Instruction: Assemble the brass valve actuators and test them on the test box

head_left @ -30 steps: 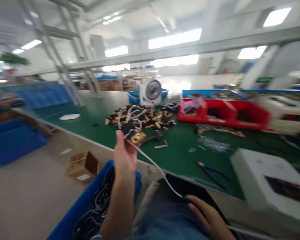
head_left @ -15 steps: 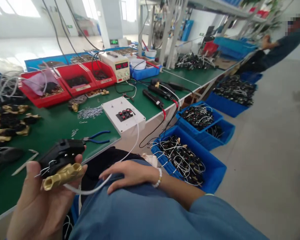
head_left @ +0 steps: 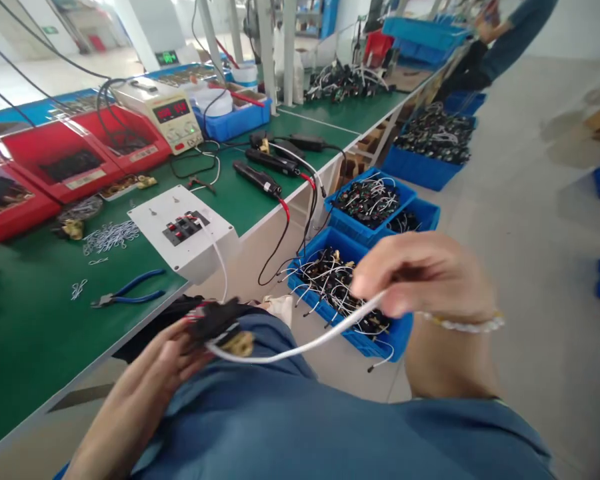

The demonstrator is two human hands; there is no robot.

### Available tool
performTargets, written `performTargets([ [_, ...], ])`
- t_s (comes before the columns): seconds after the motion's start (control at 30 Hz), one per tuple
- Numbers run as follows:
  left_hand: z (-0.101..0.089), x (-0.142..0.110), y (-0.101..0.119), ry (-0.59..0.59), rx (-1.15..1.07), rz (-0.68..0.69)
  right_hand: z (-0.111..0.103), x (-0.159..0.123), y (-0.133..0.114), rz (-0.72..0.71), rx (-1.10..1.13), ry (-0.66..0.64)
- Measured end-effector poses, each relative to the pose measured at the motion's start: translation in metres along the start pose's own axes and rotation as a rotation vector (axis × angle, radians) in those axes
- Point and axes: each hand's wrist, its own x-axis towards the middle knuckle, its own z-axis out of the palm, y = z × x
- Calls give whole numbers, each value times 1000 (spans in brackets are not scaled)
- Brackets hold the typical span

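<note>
Workshop space lies bright behind a green-topped bench (head_left: pixel 25 393); pale floor (head_left: pixel 525 200) extends to the right, and another person's sleeve (head_left: pixel 523 33) shows at the far end. Noted on the bench: red bins (head_left: pixel 80 180), a pile of wire clips (head_left: pixel 111 237), blue-handled pliers (head_left: pixel 111 299) near the front edge, a white box (head_left: pixel 200 250), a power supply (head_left: pixel 155 110) with a lit display, and black electric screwdrivers (head_left: pixel 257 179). A blue crate (head_left: pixel 405 343) of cabled parts stands on the floor.

Item in hand: one black unit (head_left: pixel 213 321) with a brass fitting (head_left: pixel 239 344), held above the lap, off the bench. The left hand (head_left: pixel 165 360) is closed on the unit's side. The right hand (head_left: pixel 425 273) has thumb and forefinger pinched on the unit's white cable (head_left: pixel 300 348), which sags between the hands.

Step, as judged: handling the cable clear of the unit. Any next move calls for a steady left grip and slack at the cable entry. A second lead (head_left: pixel 220 260) leaves the box; its far end is hidden.
</note>
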Motion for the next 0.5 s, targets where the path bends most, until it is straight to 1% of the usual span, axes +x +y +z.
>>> performTargets([
  [0.03,9,-1,-2,-87,111,-21,-8,-6,-7,0,-61,53],
  [0.07,13,-1,-3,-159,217,-26,-15,-11,-9,67,-165,78],
  [0.1,13,0,-3,-211,314,-24,-22,-14,-6,197,-292,85],
  [0.13,11,1,-3,-243,389,-17,-29,-17,2,395,-433,67],
  [0.17,6,2,-4,-261,441,-2,-35,-19,16,639,-570,30],
  [0.2,2,3,-4,-270,478,13,-42,-21,33,900,-667,-4],
  [0.23,-2,5,-6,-284,509,19,-48,-26,52,1143,-705,-29],
  [0.27,-5,6,-8,-284,535,29,-55,-32,72,1266,-708,-32],
  [0.3,-7,7,-11,-268,554,46,-61,-41,91,1345,-704,-21],
  [0.33,-8,8,-14,-244,568,63,-66,-53,107,1407,-706,17],
  [0.4,-8,8,-22,-197,585,86,-75,-83,129,1458,-715,134],
  [0.43,-7,8,-25,-180,587,89,-78,-99,135,1445,-727,213],
  [0.5,-5,8,-31,-165,585,79,-80,-129,140,1331,-769,410],
])
